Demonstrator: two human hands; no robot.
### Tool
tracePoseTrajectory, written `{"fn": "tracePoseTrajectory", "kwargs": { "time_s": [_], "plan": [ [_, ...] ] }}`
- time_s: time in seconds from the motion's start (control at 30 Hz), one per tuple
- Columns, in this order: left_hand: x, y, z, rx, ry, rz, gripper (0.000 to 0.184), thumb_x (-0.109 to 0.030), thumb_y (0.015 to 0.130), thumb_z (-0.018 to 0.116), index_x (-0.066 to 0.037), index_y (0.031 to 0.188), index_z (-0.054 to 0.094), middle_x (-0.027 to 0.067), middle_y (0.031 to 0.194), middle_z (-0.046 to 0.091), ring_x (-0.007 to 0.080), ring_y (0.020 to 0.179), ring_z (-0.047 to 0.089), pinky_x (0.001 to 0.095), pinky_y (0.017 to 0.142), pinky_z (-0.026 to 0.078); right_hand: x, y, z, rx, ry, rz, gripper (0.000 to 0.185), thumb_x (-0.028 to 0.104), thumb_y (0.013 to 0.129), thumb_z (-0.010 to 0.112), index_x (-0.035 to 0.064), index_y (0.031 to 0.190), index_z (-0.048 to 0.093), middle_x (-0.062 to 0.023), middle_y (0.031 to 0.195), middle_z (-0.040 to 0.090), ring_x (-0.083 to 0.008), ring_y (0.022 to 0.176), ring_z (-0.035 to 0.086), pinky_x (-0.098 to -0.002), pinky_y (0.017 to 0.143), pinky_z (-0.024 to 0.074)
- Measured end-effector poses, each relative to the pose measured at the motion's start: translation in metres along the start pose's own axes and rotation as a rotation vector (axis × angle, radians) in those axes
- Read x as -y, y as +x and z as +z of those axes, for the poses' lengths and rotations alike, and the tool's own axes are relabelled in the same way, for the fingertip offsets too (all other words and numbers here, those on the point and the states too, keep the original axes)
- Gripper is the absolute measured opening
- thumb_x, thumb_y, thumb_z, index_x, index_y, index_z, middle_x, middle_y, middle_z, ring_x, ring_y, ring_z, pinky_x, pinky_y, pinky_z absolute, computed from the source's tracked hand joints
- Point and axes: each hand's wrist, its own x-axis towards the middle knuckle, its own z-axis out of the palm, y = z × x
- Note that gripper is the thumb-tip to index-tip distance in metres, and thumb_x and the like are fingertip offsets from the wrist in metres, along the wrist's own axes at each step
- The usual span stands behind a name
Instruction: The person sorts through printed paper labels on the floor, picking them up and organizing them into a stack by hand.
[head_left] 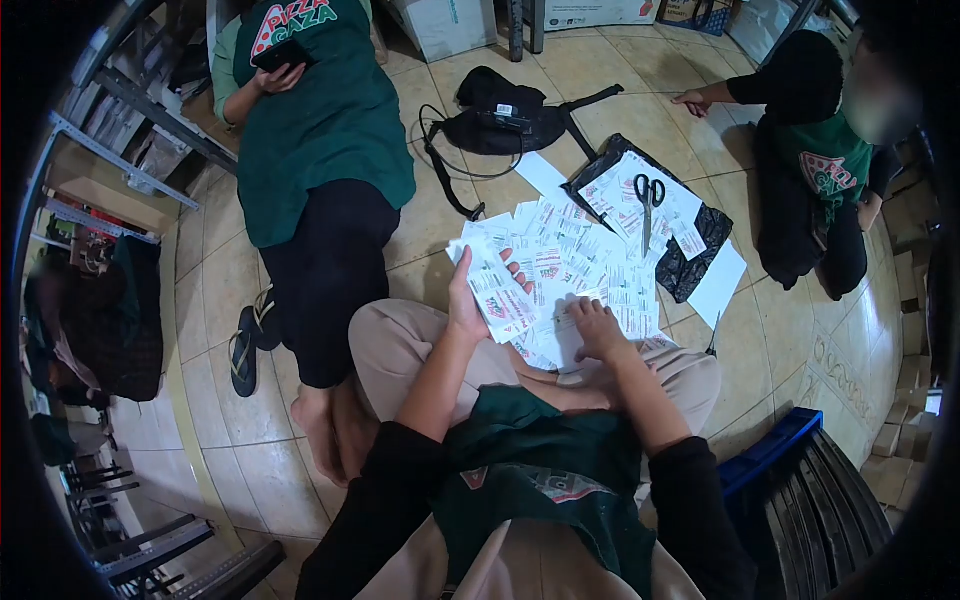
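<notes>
My left hand [467,300] is closed around a stack of white printed paper slips [500,297] with red and green marks. It holds them just above the left side of a spread pile of similar slips [560,262]. My right hand [598,330] rests palm down on the near right part of the pile, its fingers somewhat apart. I cannot see anything gripped under it. Black-handled scissors [648,205] lie on more slips at the back right, on a black plastic bag [688,268].
A black waist bag [500,115] with straps and a cable lies on the tiled floor [420,270] beyond the pile. One person [330,160] sits at the left holding a phone; another [815,170] sits at the right. A blue-rimmed black crate [800,480] is near my right side.
</notes>
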Motion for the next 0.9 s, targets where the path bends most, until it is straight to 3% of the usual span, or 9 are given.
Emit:
{"fn": "tracePoseTrajectory", "kwargs": {
  "time_s": [0.13, 0.3, 0.47, 0.53, 0.6, 0.63, 0.73, 0.83, 0.9],
  "plan": [
    [-0.002, 0.0, -0.002, 0.068, 0.078, -0.043, 0.061, -0.053, 0.085, 0.048, -0.002, 0.118, 0.046, 0.0114, 0.097, 0.051, 0.0233, 0.084, 0.052, 0.0405, 0.082, 0.043, 0.006, 0.004, 0.017, -0.061, -0.335, -0.08, 0.055, 0.009, 0.068, 0.066, 0.0068, 0.117, 0.041, -0.0108, 0.109, 0.054, -0.0246, 0.105, 0.051, -0.0374, 0.081, 0.0413],
    [0.0, -0.001, -0.007, -0.027, 0.098, -0.036, 0.047, -0.034, 0.087, 0.054, -0.006, 0.124, 0.042, 0.0103, 0.111, 0.05, 0.0224, 0.101, 0.05, 0.0401, 0.089, 0.044, -0.005, 0.005, 0.025, 0.004, -0.158, -0.123, 0.021, 0.01, 0.07, 0.06, 0.003, 0.09, 0.059, -0.0158, 0.085, 0.059, -0.0303, 0.081, 0.059, -0.0422, 0.074, 0.0458],
    [0.015, 0.008, -0.026, -0.07, 0.417, -0.053, 0.049, -0.023, 0.087, 0.059, -0.009, 0.129, 0.039, 0.0051, 0.114, 0.051, 0.0174, 0.103, 0.05, 0.0328, 0.088, 0.045, 0.0, 0.001, -0.037, -0.157, 0.375, 0.036, 0.016, 0.011, 0.077, 0.061, 0.0008, 0.089, 0.059, -0.0173, 0.087, 0.059, -0.0281, 0.079, 0.062, -0.0393, 0.069, 0.049],
    [0.024, 0.013, -0.031, -0.089, 0.539, -0.167, 0.054, -0.029, 0.085, 0.062, -0.009, 0.13, 0.039, 0.0052, 0.116, 0.051, 0.0166, 0.104, 0.05, 0.0306, 0.088, 0.045, 0.024, 0.002, -0.056, -0.581, 0.792, 0.181, 0.019, 0.01, 0.078, 0.063, 0.0004, 0.093, 0.056, -0.0165, 0.085, 0.059, -0.0257, 0.074, 0.062, -0.0344, 0.063, 0.0491],
    [0.028, 0.006, -0.013, -0.084, 0.621, -0.182, 0.058, -0.038, 0.08, 0.067, -0.012, 0.126, 0.043, 0.0046, 0.108, 0.054, 0.0147, 0.093, 0.053, 0.0284, 0.081, 0.046, 0.052, 0.005, -0.054, -0.688, 0.954, 0.045, 0.028, 0.011, 0.078, 0.066, 0.0002, 0.101, 0.053, -0.0164, 0.087, 0.058, -0.0234, 0.069, 0.06, -0.0298, 0.059, 0.048],
    [0.028, -0.001, -0.004, -0.078, 0.607, -0.236, 0.057, -0.04, 0.08, 0.066, -0.012, 0.124, 0.045, 0.0048, 0.107, 0.054, 0.0155, 0.092, 0.054, 0.0298, 0.081, 0.047, 0.063, 0.003, -0.057, -0.509, 1.025, -0.075, 0.037, 0.013, 0.078, 0.067, -0.0011, 0.108, 0.052, -0.0163, 0.093, 0.058, -0.0227, 0.069, 0.059, -0.0297, 0.062, 0.0476],
    [0.023, -0.001, -0.004, -0.045, 0.556, -0.268, 0.058, -0.05, 0.084, 0.056, -0.009, 0.123, 0.047, 0.0078, 0.105, 0.056, 0.0204, 0.089, 0.058, 0.0344, 0.081, 0.048, 0.086, 0.001, -0.059, -0.554, 0.861, -0.299, 0.035, 0.017, 0.082, 0.064, -0.0015, 0.11, 0.055, -0.0133, 0.099, 0.059, -0.0188, 0.074, 0.057, -0.0294, 0.067, 0.0475],
    [0.017, -0.008, 0.017, -0.046, 0.316, -0.158, 0.069, -0.061, 0.088, 0.035, -0.002, 0.122, 0.047, 0.0146, 0.104, 0.058, 0.0238, 0.087, 0.059, 0.0366, 0.081, 0.049, 0.072, 0.004, -0.053, -0.47, 1.322, -0.168, 0.026, 0.014, 0.087, 0.059, -0.0005, 0.108, 0.058, -0.0088, 0.095, 0.061, -0.013, 0.076, 0.056, -0.026, 0.067, 0.0468],
    [0.015, -0.004, 0.004, 0.026, 0.261, -0.2, 0.07, -0.061, 0.088, 0.036, -0.001, 0.123, 0.047, 0.0153, 0.105, 0.058, 0.0234, 0.086, 0.059, 0.0362, 0.08, 0.049, 0.066, -0.001, -0.07, -0.547, 1.381, -0.018, 0.018, 0.008, 0.09, 0.053, 0.0003, 0.104, 0.06, -0.0036, 0.089, 0.061, -0.0071, 0.075, 0.053, -0.021, 0.066, 0.0448]
  ]
}}
